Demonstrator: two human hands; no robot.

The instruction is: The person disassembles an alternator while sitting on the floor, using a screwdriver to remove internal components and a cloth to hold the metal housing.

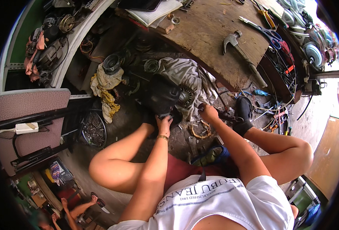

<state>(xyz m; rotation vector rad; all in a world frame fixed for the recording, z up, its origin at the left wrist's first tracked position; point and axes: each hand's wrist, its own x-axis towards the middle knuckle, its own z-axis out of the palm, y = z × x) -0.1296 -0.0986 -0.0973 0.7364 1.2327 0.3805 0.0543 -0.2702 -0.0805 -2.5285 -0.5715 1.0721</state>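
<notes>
My left hand, with a bracelet at the wrist, has its fingers curled on the near edge of a black rounded housing, which is deep in shadow. To the right, my right hand is closed in a fist; what it grips is mostly hidden by the fingers. A metal ring with coil-like slots lies between the housing and a crumpled grey cloth. Below the right hand is a coil of brownish wire on the floor.
A wooden table with a claw hammer and scissors overhangs the far side. A bowl of small metal parts stands left, near a yellow-stained rag. Pliers and cables lie right. Another person sits lower left.
</notes>
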